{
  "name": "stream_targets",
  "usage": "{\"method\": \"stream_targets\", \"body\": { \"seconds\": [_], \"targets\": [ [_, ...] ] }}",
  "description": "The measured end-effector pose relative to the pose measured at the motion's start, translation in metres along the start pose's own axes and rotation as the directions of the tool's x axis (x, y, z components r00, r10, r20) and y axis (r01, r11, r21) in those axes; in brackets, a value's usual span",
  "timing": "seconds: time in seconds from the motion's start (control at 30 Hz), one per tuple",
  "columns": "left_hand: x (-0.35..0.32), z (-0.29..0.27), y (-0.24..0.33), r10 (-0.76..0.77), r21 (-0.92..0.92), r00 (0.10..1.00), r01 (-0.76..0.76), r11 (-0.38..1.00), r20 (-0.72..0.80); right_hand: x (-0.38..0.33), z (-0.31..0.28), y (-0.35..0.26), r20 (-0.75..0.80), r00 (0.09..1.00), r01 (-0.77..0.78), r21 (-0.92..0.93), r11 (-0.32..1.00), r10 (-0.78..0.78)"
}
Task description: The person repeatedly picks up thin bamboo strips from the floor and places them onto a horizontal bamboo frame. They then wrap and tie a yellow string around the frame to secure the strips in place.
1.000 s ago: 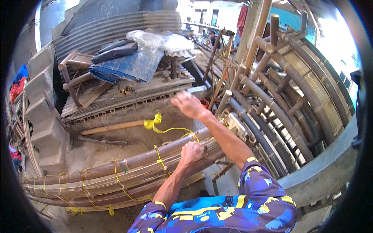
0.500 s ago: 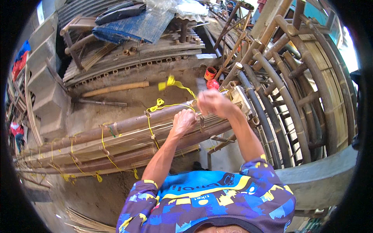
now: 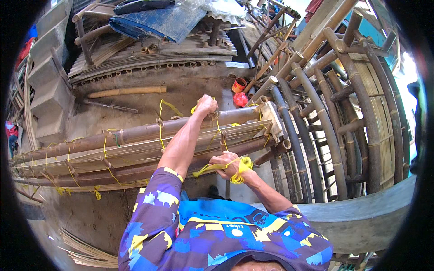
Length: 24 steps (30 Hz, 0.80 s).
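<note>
A long row of thin bamboo slats (image 3: 181,147) lies between two thick bamboo poles, lashed at intervals with yellow cord (image 3: 105,143) around small wooden pegs (image 3: 224,139). My left hand (image 3: 207,105) is closed in a fist at the far pole (image 3: 174,125), with yellow cord showing at both sides of it. On the near side, below the near pole (image 3: 251,147), my right hand (image 3: 226,163) is closed on yellow cord. A looped bundle of yellow cord (image 3: 244,170) hangs at the right hand, and a flat end trails left.
Bamboo frames (image 3: 334,117) stand close on the right. A red tin (image 3: 238,85) and a red plastic bag (image 3: 240,100) sit beyond the poles. A cut bamboo length (image 3: 129,91) lies on the floor. Farther back, a blue sheet (image 3: 158,25) covers stacked bamboo.
My left hand has moved away from me to the far pole. My right hand has come down to the near side, drawing the cord bundle over from beyond the far pole.
</note>
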<state>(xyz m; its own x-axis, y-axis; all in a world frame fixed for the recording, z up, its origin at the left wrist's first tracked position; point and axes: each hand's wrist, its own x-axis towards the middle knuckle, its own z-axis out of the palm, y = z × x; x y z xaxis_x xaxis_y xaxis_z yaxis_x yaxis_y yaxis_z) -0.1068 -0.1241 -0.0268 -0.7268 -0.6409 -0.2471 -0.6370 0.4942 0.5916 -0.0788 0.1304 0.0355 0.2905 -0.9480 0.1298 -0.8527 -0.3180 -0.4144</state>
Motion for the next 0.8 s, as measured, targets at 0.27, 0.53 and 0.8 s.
{"method": "stream_targets", "body": {
  "seconds": [0.27, 0.53, 0.8],
  "targets": [
    [-0.046, -0.022, 0.016, -0.233, -0.192, 0.967, 0.210, 0.959, -0.107, -0.029, -0.001, -0.032, 0.055, 0.994, -0.106, 0.485, 0.868, 0.091],
    [-0.086, -0.039, 0.036, -0.042, -0.292, 0.985, -0.008, 0.956, -0.165, -0.027, 0.025, -0.021, -0.005, 0.969, -0.240, 0.239, 0.941, 0.249],
    [-0.092, -0.026, 0.034, -0.048, -0.378, 0.959, -0.064, 0.924, -0.279, -0.021, 0.032, -0.021, -0.010, 0.949, -0.309, 0.175, 0.935, 0.316]
  ]
}}
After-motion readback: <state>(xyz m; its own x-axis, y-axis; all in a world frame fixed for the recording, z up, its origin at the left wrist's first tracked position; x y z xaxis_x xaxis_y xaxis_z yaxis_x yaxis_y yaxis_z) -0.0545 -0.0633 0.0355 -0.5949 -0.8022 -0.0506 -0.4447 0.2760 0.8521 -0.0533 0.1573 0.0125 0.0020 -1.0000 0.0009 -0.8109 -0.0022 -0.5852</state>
